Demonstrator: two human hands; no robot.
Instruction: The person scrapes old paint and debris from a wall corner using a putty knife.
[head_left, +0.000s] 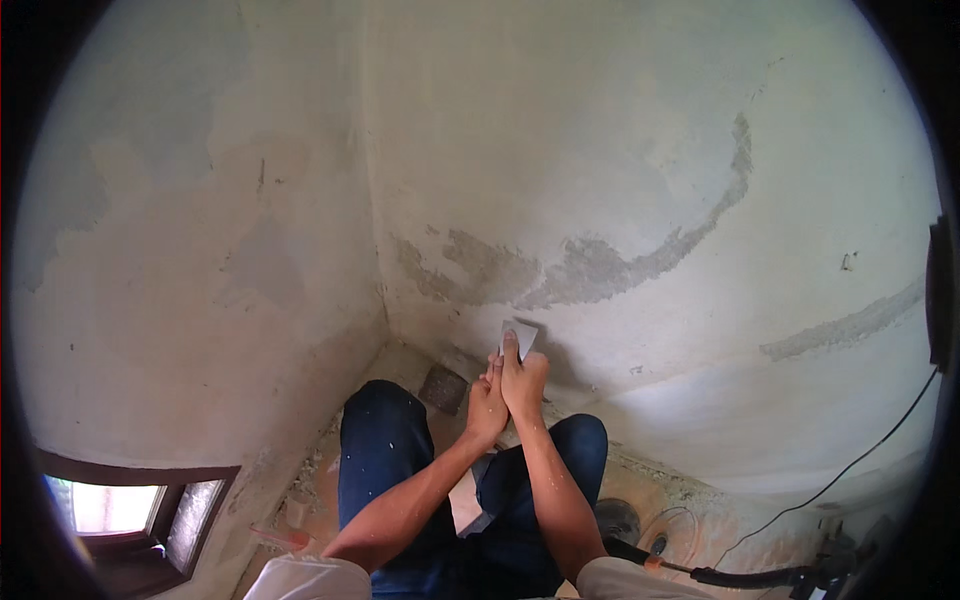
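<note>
My right hand (523, 379) grips a flat metal scraper or putty knife (523, 335), with the thumb along its face and the blade pointing up at the wall (645, 330). Beside it, touching, is my left hand (487, 409); its fingers reach towards the tool's lower part, and whether they hold it is hard to tell. Just above the blade, a rough grey patch (592, 270) curves across the pale wall, up to the right. My knees, in blue trousers, stand on both sides of my forearms.
A wall corner (384, 315) rises ahead. A dark square block (443, 389) lies on the floor near it. At lower left is a framed window opening (120, 510). To the lower right are a round dark object (617, 520), a black-handled tool (742, 577) and a hanging cable (840, 474).
</note>
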